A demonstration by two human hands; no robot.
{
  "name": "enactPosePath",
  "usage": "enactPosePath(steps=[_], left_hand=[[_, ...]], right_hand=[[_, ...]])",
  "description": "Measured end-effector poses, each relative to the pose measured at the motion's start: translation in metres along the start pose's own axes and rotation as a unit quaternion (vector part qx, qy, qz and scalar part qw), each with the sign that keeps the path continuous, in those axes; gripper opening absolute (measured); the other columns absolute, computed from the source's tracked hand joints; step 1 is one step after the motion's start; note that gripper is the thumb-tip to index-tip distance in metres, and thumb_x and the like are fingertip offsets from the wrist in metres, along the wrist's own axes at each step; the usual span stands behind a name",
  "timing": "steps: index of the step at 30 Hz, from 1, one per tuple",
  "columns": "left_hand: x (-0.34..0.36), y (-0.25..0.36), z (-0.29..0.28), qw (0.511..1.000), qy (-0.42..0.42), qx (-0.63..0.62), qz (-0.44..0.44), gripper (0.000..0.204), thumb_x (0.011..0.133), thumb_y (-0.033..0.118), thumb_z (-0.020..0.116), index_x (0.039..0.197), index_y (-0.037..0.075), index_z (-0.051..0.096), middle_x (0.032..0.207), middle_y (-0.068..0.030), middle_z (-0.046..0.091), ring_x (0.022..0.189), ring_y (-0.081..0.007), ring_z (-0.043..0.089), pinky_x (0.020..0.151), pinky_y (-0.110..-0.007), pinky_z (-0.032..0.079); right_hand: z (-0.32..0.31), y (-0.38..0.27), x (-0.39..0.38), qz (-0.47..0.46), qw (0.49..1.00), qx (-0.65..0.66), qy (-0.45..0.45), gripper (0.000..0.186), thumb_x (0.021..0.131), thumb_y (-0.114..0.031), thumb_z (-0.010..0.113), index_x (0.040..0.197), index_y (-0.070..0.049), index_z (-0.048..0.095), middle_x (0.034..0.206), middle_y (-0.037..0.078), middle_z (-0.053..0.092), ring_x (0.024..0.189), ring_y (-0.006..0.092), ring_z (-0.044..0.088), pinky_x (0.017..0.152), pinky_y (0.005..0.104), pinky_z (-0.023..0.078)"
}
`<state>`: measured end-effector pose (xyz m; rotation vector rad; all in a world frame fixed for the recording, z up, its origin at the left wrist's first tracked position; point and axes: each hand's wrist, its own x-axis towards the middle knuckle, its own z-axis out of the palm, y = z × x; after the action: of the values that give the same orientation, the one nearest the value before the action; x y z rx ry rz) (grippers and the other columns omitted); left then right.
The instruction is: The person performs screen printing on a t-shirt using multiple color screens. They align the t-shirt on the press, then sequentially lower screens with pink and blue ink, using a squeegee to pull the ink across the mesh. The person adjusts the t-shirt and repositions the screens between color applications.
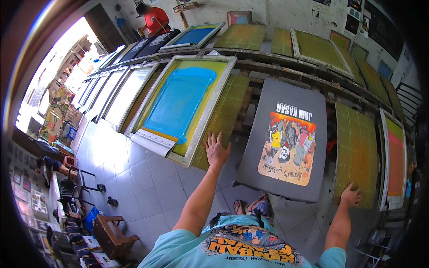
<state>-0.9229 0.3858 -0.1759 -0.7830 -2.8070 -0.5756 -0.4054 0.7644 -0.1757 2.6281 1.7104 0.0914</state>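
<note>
My left hand [217,152] lies with fingers spread on the near end of a yellow-green printing board [227,109], right beside a screen-printing frame [214,100] smeared with blue ink. A squeegee [154,142] with a pale handle rests across that frame's near end. My right hand [351,195] is on the near end of another yellow-green board [356,152], its fingers apart and nothing in them. Between my hands, a dark grey T-shirt [257,147] is stretched over a board, bearing a colourful printed picture [290,149]. Neither hand touches the shirt.
A second screen frame [395,161] with pink ink stands at the right. Farther back runs another row of boards and frames [319,51], where a person in red [154,20] works. A wooden stool [114,236] and a chair [80,178] stand on the tiled floor [156,187].
</note>
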Motion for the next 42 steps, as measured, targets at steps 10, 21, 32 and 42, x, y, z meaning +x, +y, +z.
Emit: enactPosePath(steps=[10, 21, 32, 42], left_hand=[[0.000, -0.001, 0.001, 1.000, -0.002, 0.003, -0.001, 0.072, 0.089, 0.045, 0.068, 0.149, 0.010, 0.048, 0.160, -0.0196, 0.034, 0.152, -0.0346, 0.024, 0.125, -0.055, 0.012], [0.001, -0.001, 0.001, 1.000, -0.001, 0.006, 0.003, 0.072, 0.089, 0.045, 0.068, 0.148, 0.009, 0.048, 0.160, -0.0195, 0.035, 0.152, -0.0351, 0.024, 0.125, -0.054, 0.012], [0.000, -0.001, -0.001, 1.000, 0.002, -0.009, 0.001, 0.071, 0.088, 0.042, 0.069, 0.147, 0.009, 0.049, 0.160, -0.0202, 0.034, 0.153, -0.0345, 0.022, 0.125, -0.055, 0.013], [0.000, -0.002, 0.001, 1.000, 0.001, -0.005, 0.005, 0.071, 0.088, 0.043, 0.068, 0.148, 0.009, 0.048, 0.159, -0.0200, 0.035, 0.153, -0.0344, 0.022, 0.125, -0.055, 0.013]], right_hand=[[0.006, 0.002, 0.003, 0.004, 1.000, 0.012, 0.011, 0.077, 0.101, -0.068, 0.031, 0.158, -0.017, 0.032, 0.162, 0.021, 0.029, 0.152, 0.0375, 0.023, 0.121, 0.0581, 0.020], [0.011, 0.005, 0.006, 0.001, 1.000, 0.006, 0.012, 0.075, 0.101, -0.067, 0.033, 0.158, -0.018, 0.033, 0.161, 0.023, 0.029, 0.151, 0.0377, 0.024, 0.120, 0.0587, 0.021], [0.003, 0.002, 0.000, -0.003, 1.000, 0.003, 0.009, 0.076, 0.102, -0.067, 0.031, 0.157, -0.015, 0.033, 0.162, 0.021, 0.029, 0.151, 0.0376, 0.024, 0.121, 0.0576, 0.021], [0.004, 0.003, 0.002, -0.002, 1.000, 0.005, 0.000, 0.078, 0.102, -0.068, 0.031, 0.158, -0.014, 0.031, 0.163, 0.021, 0.027, 0.152, 0.0378, 0.021, 0.122, 0.0578, 0.019]])
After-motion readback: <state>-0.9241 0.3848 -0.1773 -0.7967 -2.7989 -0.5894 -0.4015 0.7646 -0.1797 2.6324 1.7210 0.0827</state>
